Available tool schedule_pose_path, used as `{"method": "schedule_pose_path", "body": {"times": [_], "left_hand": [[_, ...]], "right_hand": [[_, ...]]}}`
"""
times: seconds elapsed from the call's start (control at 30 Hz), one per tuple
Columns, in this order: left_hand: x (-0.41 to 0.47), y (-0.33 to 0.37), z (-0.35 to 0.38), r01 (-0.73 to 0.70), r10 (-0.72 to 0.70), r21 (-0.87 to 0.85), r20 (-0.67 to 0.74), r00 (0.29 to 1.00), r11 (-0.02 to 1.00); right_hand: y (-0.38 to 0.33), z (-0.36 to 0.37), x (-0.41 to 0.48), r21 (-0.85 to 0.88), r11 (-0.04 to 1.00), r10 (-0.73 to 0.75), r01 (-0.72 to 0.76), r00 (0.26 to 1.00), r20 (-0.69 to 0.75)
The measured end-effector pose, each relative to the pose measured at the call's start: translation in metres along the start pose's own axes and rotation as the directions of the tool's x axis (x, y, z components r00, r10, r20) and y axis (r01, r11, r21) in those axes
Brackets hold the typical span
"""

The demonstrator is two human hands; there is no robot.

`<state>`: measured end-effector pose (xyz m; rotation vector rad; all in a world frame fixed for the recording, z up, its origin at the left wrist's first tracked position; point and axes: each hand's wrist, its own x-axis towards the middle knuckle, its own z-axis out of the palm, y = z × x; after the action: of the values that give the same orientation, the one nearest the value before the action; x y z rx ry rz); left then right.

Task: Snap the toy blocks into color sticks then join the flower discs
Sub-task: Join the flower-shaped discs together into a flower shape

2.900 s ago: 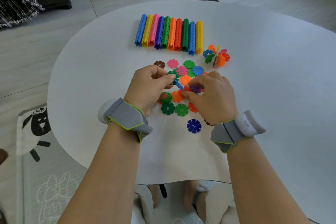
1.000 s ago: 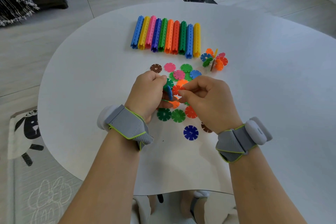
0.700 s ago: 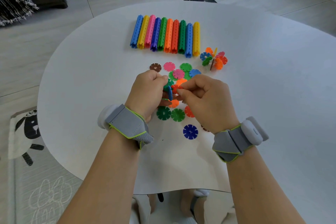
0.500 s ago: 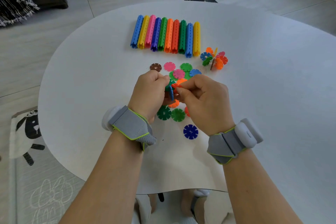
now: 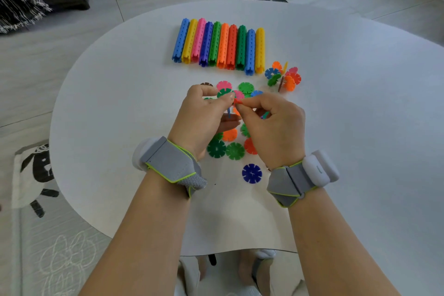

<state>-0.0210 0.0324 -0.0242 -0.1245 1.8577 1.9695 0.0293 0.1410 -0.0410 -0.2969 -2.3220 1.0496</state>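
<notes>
Red disc (image 5: 238, 101) in right hand (image 5: 271, 127) grip, blue disc (image 5: 229, 113) in left hand (image 5: 201, 118) grip, fingertips (image 5: 230, 96) together.

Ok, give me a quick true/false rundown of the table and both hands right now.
1. Ten colour sticks lie side by side in one row. True.
2. The joined disc cluster sits left of them. False: it is to their right.
3. The right hand pinches an orange-red disc. True.
4. The left hand holds nothing. False: it pinches a blue disc.
5. The dark blue disc touches no other disc. True.
</notes>
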Motion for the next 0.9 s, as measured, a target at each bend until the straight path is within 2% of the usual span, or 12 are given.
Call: {"method": "schedule_pose_path", "body": {"times": [0.13,0.43,0.67,0.8,0.9], "left_hand": [[0.001,-0.001,-0.008,-0.074,0.076,0.067,-0.031,0.997,0.995],[-0.002,-0.003,-0.009,-0.089,0.091,0.151,-0.005,0.996,0.985],[-0.006,-0.001,-0.006,-0.09,0.085,0.17,0.038,0.996,0.981],[-0.007,-0.003,-0.003,-0.08,0.068,0.165,0.075,0.995,0.983],[-0.007,-0.005,-0.002,-0.063,0.048,0.165,0.096,0.994,0.984]], "right_hand": [[0.001,-0.009,0.003,-0.09,0.996,0.008,0.013,0.975,0.222],[0.018,-0.028,0.005,-0.321,0.946,0.19,-0.048,0.884,0.428],[0.018,-0.024,0.008,-0.328,0.938,0.232,-0.11,0.903,0.361],[0.021,-0.02,0.01,-0.403,0.911,0.25,-0.091,0.898,0.361],[0.021,-0.019,0.01,-0.37,0.922,0.248,-0.111,0.905,0.346]]}}
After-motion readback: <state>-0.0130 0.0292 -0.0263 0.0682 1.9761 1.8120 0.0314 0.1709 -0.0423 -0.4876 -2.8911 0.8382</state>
